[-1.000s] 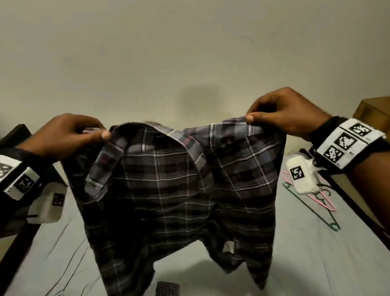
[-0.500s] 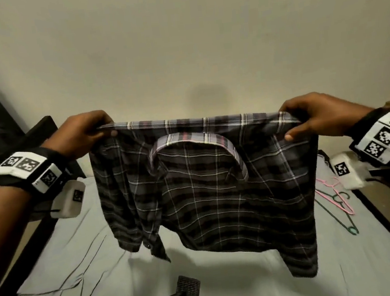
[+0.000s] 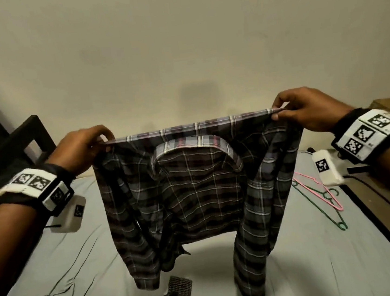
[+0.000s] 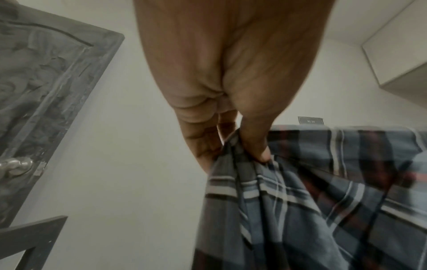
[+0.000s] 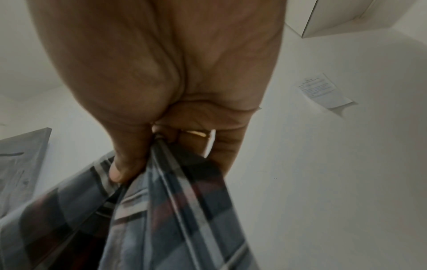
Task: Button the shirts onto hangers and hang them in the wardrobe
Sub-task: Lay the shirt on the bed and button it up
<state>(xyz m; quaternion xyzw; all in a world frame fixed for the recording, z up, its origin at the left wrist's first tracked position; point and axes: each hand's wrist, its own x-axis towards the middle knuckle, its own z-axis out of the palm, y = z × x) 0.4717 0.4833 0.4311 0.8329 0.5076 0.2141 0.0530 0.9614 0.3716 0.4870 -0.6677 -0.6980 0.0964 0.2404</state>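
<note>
— How's the grip?
— Left hand [image 3: 81, 148] and right hand [image 3: 306, 108] each pinch a top corner of the plaid shirt [image 3: 194, 191], stretched taut in the air above the bed [image 3: 69, 271].
— Around it?
— Grey sheet, cream wall [image 3: 177, 40]; pink and green hangers [image 3: 321, 196] lie at the right.
— The wrist views?
— The left one shows a carved door [image 4: 46, 82], the right a paper [image 5: 323, 91] on the wall.

The plaid shirt [image 3: 194, 191] hung stretched between the left hand [image 3: 81, 148] and right hand [image 3: 306, 110], curtaining the middle of the bed [image 3: 69, 271]; open sheet lay to either side; pink and green hangers [image 3: 321, 196] occupied the right edge; a dark frame [image 3: 29, 132] bounded the left.
</note>
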